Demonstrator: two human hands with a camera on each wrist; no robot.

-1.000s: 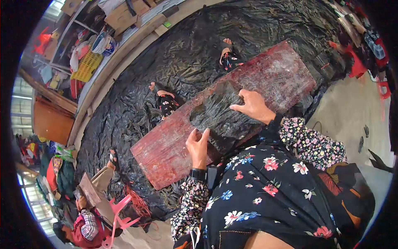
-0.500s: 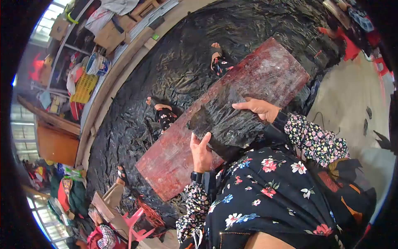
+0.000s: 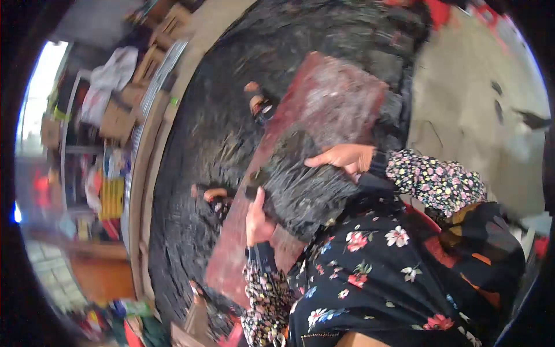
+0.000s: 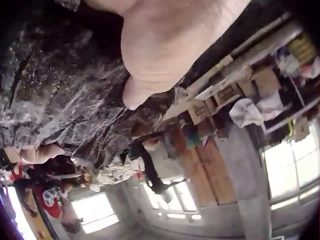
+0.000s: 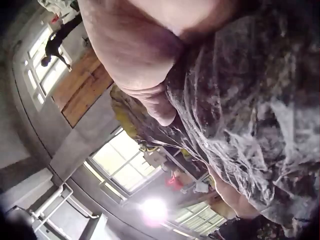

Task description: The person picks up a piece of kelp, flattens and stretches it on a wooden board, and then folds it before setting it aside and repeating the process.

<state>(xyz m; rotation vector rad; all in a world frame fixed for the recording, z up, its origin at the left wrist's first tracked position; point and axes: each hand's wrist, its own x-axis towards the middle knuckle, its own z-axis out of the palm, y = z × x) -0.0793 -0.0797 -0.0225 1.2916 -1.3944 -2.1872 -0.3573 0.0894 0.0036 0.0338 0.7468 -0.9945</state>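
Note:
Both hands hold a dark, wrinkled, leaf-like bundle [image 3: 306, 188] above a reddish wooden board [image 3: 341, 95] that lies across the lap. My left hand [image 3: 259, 222] grips its near-left edge, thumb on top and fingers hidden underneath. At the right side, my right hand [image 3: 347, 157] pinches it the same way, thumb laid over the upper face. The left wrist view shows the bundle's creased surface [image 4: 60, 95] close up, tilted, beside the left thumb [image 4: 145, 80]. In the right wrist view, pale glossy streaks mark the dark surface [image 5: 245, 130] under the right thumb [image 5: 155, 100].
Black plastic sheeting [image 3: 191, 139] covers the floor around the person's bare feet [image 3: 254, 98]. Shelves with cardboard boxes [image 3: 118, 118] and a yellow crate [image 3: 113, 196] stand at the left. Pale concrete floor [image 3: 462, 98] lies at the right.
The hands have closed on the bundle's edges and lifted and tilted it off the board. The head view has turned, so the board now stands steeper in it.

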